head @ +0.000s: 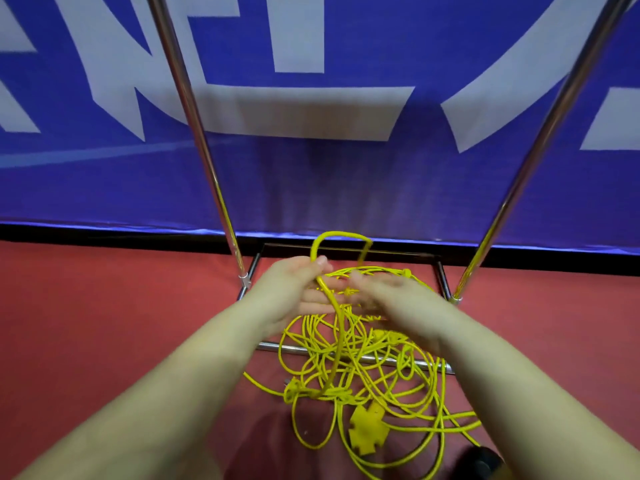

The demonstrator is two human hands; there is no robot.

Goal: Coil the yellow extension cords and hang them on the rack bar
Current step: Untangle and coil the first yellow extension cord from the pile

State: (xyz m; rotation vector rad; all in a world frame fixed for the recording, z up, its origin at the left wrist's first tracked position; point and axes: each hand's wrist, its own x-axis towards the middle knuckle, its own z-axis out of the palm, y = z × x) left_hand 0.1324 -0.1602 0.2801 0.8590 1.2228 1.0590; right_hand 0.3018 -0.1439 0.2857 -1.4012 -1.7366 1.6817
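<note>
Nearest us the yellow extension cords (349,362) lie tangled on the red floor (104,323), across the rack's base bar (277,347). Our left hand (287,289) pinches one raised loop; our right hand (391,292) is blurred (its fingers we cannot tell). We should draw even loops, slowly, avoiding knots. The uprights (194,133) flank us, with the blue banner (311,174) beyond.

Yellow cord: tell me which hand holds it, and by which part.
The left hand grips the yellow cord just below a raised loop. The right hand is blurred; whether its fingers hold any cord cannot be told.
</note>
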